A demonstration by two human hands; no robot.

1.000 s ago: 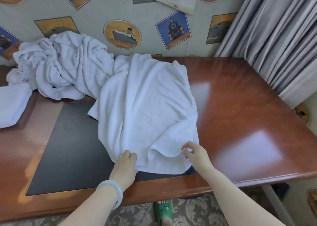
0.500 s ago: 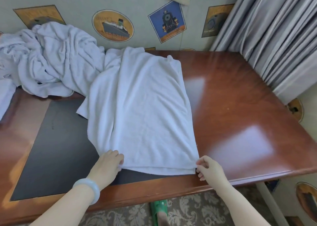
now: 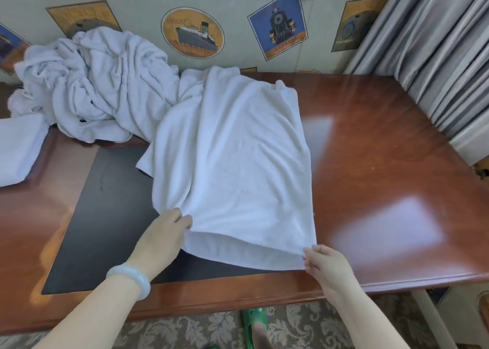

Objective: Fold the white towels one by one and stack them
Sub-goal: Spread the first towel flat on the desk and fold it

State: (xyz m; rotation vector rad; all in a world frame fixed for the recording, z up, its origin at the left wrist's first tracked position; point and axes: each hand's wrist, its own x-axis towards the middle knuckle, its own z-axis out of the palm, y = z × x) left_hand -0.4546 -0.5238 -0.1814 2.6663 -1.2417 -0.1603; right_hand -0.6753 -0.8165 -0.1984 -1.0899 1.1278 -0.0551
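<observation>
A white towel [image 3: 235, 163] lies doubled over on the wooden table [image 3: 383, 163], its near edge close to me. My left hand [image 3: 164, 235] pinches the near left corner, lifting the top layer slightly. At the near right corner, my right hand [image 3: 325, 266] pinches the edge. A heap of crumpled white towels [image 3: 92, 84] sits at the back left against the wall. A folded white towel [image 3: 18, 147] lies at the far left edge of the view.
A dark mat [image 3: 105, 216] is set into the tabletop under the towel's left part. Grey curtains [image 3: 436, 44] hang at the right. The papered wall [image 3: 193, 33] backs the table. A green slipper [image 3: 254, 325] shows on the patterned floor below.
Both hands moved apart along the towel's near edge to its corners, and the towel was drawn flatter. The left corner's top layer now lifts a little.
</observation>
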